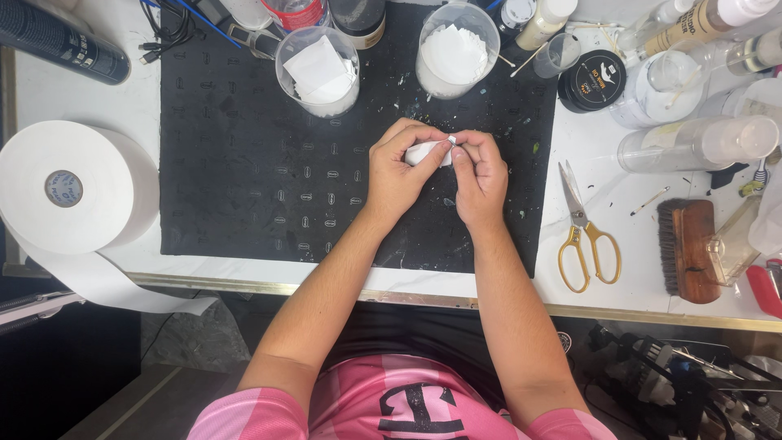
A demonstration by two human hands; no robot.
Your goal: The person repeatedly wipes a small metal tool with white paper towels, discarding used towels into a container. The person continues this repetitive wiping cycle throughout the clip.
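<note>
Head view looks straight down on a white worktop with a brass-coloured front edge. A black mat printed with small oval marks covers the middle of it and is speckled with white scraps and flecks.

Both hands meet over the right half of the mat. The left hand curls around a small white folded piece, fingers bent over it, and the right hand pinches the same piece at its right end between thumb and forefinger. So both hands grasp the white piece, which sits just above the mat between them.

At the far edge of the mat stand two clear plastic cups, the left cup holding squared white sheets and the right cup filled with white pieces. Behind them are bottles and jars, partly cut off by the frame. A black round tin lies right of the mat, near several clear bottles lying on their sides.

Yellow-handled scissors lie closed on the white surface just right of the mat, and a wooden brush with dark bristles lies further right. On the left, a large roll of white paper rests on the worktop, its loose strip trailing over the front edge. A dark can lies at the far left corner.

Below the worktop a pink and black shirt shows, with dark equipment and cables to the right.
</note>
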